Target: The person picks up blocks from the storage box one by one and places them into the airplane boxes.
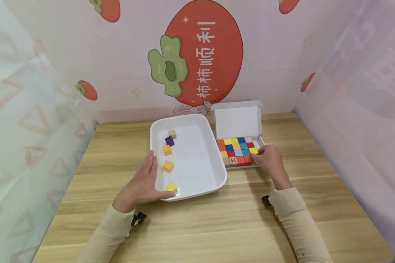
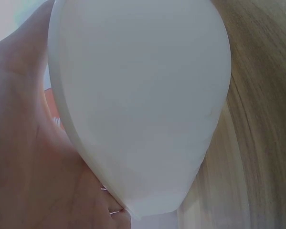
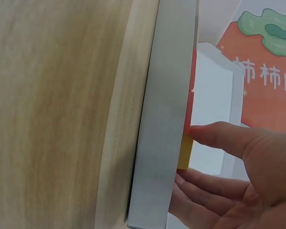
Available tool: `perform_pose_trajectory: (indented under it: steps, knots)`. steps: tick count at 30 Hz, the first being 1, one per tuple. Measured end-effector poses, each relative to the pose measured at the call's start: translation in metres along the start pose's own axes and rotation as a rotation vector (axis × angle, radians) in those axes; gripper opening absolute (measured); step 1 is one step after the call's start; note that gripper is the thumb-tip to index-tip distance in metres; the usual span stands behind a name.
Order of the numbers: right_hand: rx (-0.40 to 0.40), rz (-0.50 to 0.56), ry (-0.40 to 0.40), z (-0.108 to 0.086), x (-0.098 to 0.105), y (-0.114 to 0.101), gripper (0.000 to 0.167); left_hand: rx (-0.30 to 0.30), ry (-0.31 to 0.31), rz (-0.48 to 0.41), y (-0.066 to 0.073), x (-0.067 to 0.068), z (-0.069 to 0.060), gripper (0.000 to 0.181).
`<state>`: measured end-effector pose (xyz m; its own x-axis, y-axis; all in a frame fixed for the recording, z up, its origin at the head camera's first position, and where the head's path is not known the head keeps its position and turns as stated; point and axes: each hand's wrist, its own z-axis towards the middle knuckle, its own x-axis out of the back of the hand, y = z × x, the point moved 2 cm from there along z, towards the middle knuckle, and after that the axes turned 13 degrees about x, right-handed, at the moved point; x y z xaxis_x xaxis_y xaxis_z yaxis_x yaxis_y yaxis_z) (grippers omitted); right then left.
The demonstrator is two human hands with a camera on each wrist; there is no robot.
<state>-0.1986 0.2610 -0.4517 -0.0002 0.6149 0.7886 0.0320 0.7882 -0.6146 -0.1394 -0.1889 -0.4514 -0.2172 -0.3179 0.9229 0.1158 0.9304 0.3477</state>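
Observation:
My left hand [image 1: 139, 187] rests on the near left corner of a white plastic tray [image 1: 195, 157], its thumb along the front rim and its straight fingers along the left side. In the left wrist view the tray wall [image 2: 143, 95] fills the middle. With my right hand [image 1: 271, 162] I pinch a yellow block [image 1: 254, 150] at the right end of a shallow white cardboard box [image 1: 229, 168]. The right wrist view shows this yellow block [image 3: 185, 151] between thumb and fingers, beside a red block [image 3: 189, 112]. Colourful blocks stand in rows inside the box.
Down the tray's left side lie a plain wooden block [image 1: 172, 133], a dark purple block [image 1: 169, 141], two orange blocks [image 1: 168, 166] and a yellow block [image 1: 172, 187]. The box's lid [image 1: 237, 122] stands raised at the back. Everything is on a wooden table [image 1: 197, 226].

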Motion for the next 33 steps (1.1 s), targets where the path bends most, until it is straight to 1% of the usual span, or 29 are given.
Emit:
perform_pose_trajectory:
  steps: [3,7,9,12,14,17,20,23,25,28,29,31,33]
  knots:
    - [-0.003,0.004,-0.032,0.0,0.0,0.001,0.047,0.001,0.001,-0.002,0.001,-0.001,0.0,0.149]
    - [0.0,-0.01,-0.095,0.0,0.001,0.0,0.049,0.003,-0.003,0.002,0.0,-0.001,0.0,0.149]
    - [0.003,-0.024,-0.125,0.0,0.002,-0.001,0.049,0.003,-0.004,0.004,0.0,-0.001,-0.001,0.149]
    - [0.036,-0.077,-0.132,-0.002,0.004,-0.009,0.051,0.004,-0.003,0.003,-0.001,-0.002,-0.001,0.149]
    - [0.085,-0.124,-0.122,-0.003,0.005,-0.019,0.052,0.005,-0.004,0.003,-0.001,-0.002,0.0,0.149]
    - [0.2,-0.163,-0.118,-0.004,0.006,-0.041,0.055,0.008,-0.003,0.008,-0.001,-0.002,0.0,0.149]
    - [0.348,-0.157,-0.144,-0.005,0.001,-0.068,0.053,0.012,-0.001,0.015,-0.002,-0.002,0.002,0.149]
    - [0.482,-0.135,-0.187,-0.011,-0.009,-0.096,0.047,0.012,-0.003,0.019,-0.002,-0.002,0.003,0.15]
    - [0.548,-0.129,-0.232,-0.016,-0.019,-0.117,0.046,0.013,-0.008,0.015,-0.002,-0.002,0.003,0.15]
    - [0.612,-0.118,-0.323,-0.025,-0.037,-0.145,0.049,0.015,-0.013,0.01,-0.002,-0.001,0.002,0.15]
    - [0.622,-0.114,-0.358,-0.027,-0.044,-0.153,0.053,0.016,-0.014,0.009,-0.002,-0.001,0.002,0.15]
    - [0.665,-0.088,-0.43,-0.032,-0.057,-0.168,0.053,0.016,-0.015,0.007,-0.002,-0.001,0.002,0.15]
    - [0.711,-0.089,-0.496,-0.035,-0.07,-0.181,0.052,0.013,-0.017,0.003,-0.002,-0.001,0.001,0.15]
